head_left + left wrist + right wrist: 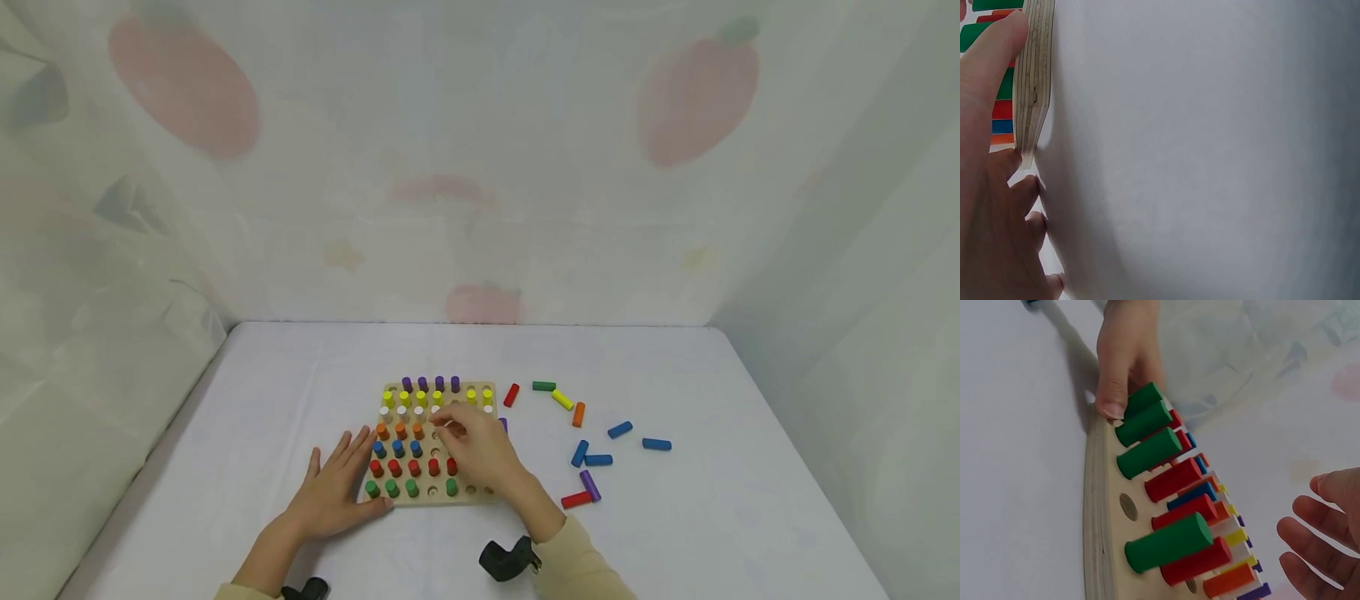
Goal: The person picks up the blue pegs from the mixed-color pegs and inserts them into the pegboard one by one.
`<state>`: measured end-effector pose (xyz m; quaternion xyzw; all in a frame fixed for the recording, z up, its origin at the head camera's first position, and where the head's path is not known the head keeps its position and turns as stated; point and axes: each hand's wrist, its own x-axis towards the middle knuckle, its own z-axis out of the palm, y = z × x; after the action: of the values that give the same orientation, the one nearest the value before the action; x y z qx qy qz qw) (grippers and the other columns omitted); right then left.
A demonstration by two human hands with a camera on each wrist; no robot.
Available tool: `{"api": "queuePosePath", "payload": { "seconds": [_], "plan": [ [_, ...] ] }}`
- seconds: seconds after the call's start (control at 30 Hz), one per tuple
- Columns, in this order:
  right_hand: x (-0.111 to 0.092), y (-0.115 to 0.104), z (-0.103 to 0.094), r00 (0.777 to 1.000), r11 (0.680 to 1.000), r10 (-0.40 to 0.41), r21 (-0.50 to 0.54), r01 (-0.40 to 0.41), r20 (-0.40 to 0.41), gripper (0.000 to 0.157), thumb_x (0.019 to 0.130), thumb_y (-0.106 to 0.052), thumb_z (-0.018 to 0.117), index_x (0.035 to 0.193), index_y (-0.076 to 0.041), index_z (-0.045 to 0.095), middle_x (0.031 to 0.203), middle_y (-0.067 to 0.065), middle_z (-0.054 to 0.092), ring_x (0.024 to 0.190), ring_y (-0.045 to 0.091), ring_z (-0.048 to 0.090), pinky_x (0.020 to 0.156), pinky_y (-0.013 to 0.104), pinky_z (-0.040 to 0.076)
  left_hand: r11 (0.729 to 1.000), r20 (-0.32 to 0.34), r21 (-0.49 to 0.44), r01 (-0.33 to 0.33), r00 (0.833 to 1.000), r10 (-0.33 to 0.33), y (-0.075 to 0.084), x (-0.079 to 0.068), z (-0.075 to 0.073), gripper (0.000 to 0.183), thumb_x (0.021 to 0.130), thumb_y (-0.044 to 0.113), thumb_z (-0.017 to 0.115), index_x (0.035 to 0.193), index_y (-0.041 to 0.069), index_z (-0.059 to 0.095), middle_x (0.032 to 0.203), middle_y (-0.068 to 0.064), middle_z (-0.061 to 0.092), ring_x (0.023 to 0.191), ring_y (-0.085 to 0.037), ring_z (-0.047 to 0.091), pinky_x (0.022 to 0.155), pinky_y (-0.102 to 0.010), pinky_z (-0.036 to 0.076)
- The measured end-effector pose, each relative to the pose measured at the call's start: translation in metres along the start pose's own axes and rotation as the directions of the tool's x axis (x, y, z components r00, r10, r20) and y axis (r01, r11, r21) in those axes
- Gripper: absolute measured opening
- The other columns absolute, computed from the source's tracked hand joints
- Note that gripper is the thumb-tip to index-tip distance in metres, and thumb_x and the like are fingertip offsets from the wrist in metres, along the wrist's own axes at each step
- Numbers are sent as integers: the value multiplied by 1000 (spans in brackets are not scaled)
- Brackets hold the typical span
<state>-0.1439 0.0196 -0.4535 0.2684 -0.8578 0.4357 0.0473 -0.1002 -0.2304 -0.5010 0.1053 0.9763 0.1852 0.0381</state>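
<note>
A wooden pegboard (420,498) stands on the table with rows of colored pegs: purple, yellow, white, orange, blue, red and green. My left hand (327,495) lies at its left front corner, fingers spread straight along the side. The left thumb (1007,37) touches the front corner by a green peg (1147,453). Over the middle of the board hovers my right hand (476,446), fingertips close to the white and orange rows. In the right wrist view its fingers (1319,528) are loosely bent and apart, with nothing showing between them.
Loose pegs lie right of the board, among them a green peg (543,386), a yellow peg (562,400), an orange peg (578,414), a red peg (577,500) and several blue ones. A white printed curtain (480,250) hangs behind the table (720,517).
</note>
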Motion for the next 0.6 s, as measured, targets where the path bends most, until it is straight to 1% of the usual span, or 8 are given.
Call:
{"api": "queuePosePath", "payload": {
  "seconds": [0.13, 0.37, 0.53, 0.6],
  "plan": [
    [-4, 3, -9, 1000, 1000, -11, 1, 11, -28, 16, 91, -16, 58, 105, -16, 64, 98, -6, 65, 85, 2, 59, 75, 18, 52, 1000, -5, 1, -4, 1000, 4, 0, 0, 1, 101, 66, 71, 62, 145, 17, 30, 151, -7, 27, 138, -38, 20, 102, -71, 4],
    [-14, 10, -23, 996, 1000, 8, 22, -6, -90, 17, 88, -11, 61, 105, -13, 63, 98, -4, 65, 89, 6, 61, 76, 31, 55, 1000, -3, -2, -6, 1000, 6, -1, 0, 1, 101, 66, 70, 63, 145, 17, 30, 151, -7, 27, 138, -37, 20, 102, -70, 4],
    [-23, 22, -33, 990, 1000, 8, 25, -5, -139, 21, 87, -9, 62, 107, -12, 62, 101, -5, 66, 93, 6, 61, 78, 33, 54, 1000, -3, -5, -6, 1000, 6, 0, 0, 0, 101, 66, 70, 63, 145, 17, 30, 151, -7, 27, 138, -37, 20, 102, -70, 4],
    [-27, 28, -38, 987, 1000, 8, 6, -7, -161, 22, 87, -10, 63, 109, -13, 62, 102, -6, 65, 94, 6, 60, 79, 32, 54, 1000, -3, -6, -6, 1000, 6, 0, 0, 0, 100, 66, 70, 63, 145, 17, 30, 151, -7, 27, 138, -37, 20, 102, -70, 4]
  ]
}}
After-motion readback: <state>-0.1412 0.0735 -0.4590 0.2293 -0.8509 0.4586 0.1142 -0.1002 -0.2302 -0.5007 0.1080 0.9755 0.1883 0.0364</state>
